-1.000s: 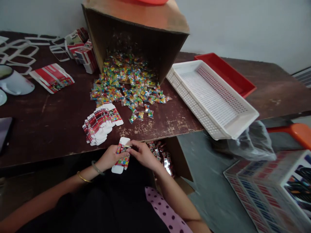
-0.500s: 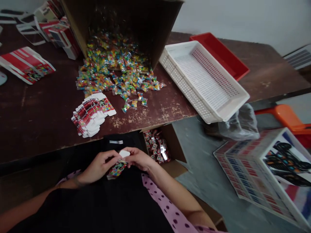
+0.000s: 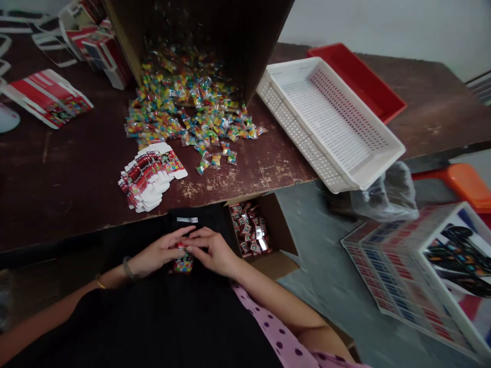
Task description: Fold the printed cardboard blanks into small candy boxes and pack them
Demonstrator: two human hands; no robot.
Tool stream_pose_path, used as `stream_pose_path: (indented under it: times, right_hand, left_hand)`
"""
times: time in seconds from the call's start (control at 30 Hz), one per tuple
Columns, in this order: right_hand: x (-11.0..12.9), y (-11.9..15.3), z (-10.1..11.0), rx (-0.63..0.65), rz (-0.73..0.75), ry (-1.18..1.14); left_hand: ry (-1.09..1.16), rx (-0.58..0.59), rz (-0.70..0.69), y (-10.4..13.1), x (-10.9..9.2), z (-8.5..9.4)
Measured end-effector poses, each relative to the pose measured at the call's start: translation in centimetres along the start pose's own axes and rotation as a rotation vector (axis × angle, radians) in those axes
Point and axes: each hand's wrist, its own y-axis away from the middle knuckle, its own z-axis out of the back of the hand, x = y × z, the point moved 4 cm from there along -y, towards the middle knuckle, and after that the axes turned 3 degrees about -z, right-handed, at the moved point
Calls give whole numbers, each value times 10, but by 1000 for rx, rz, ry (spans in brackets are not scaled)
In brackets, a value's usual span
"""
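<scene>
Printed box (image 3: 183,264) partly hidden by hands (image 3: 215,253); carton (image 3: 128,36) cut off at top; mug (image 3: 7,118) at left.

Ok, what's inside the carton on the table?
Clear packets of colourful pieces, spilling from the carton onto the table. Anything beneath is covered; its back is dark.

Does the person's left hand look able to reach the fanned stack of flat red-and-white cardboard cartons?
Likely yes: the stack lies close by on the brown table, nothing visibly blocking the left hand, though it holds a small red printed carton.
</scene>
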Motion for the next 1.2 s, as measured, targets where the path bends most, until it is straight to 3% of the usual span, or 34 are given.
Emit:
stream_pose_path:
  times: [0.1, 0.17, 0.23, 0.3, 0.4, 0.47, 0.57, 0.67, 0.73, 0.83, 0.97, 1.1, 1.2]
  right_hand:
    - [8, -6, 11, 162, 177, 211]
    - [10, -29, 28, 232, 268, 280]
    - [5, -67, 55, 134, 278, 390]
    - [-5, -106, 80, -92, 190, 583]
    - [-23, -132, 83, -164, 128, 814]
    - [-34, -120, 68, -109, 177, 838]
    - [-43, -79, 50, -107, 252, 705]
    - [-37, -47, 56, -312, 160, 431]
    - [-26, -39, 63, -452, 54, 215]
    - [-2, -46, 68, -487, -2, 35]
    - [15, -63, 80, -508, -31, 154]
    - [24, -67, 75, -262, 48, 320]
    - [27, -62, 68, -120, 119, 345]
  left_hand:
    - [-87, 44, -52, -2, -2, 2]
    - [-198, 27, -123, -4, -10, 4]
    - [-394, -8, -185, -5, -21, 6]
    - [-640, -31, -194, -2, -34, 12]
    - [-931, -19, -134, 10, -50, 24]
    - [-953, -11, -87, 17, -58, 33]
    - [-638, -156, -126, 20, -71, 43]
    - [-242, -361, -256, 10, -77, 45]
    - [-164, -392, -328, -2, -75, 38]
    - [-193, -305, -372, -18, -66, 19]
    - [-225, -136, -324, -27, -56, -1]
    - [-261, -47, -278, -28, -51, -3]
    - [-345, -66, -277, -27, -50, 2]
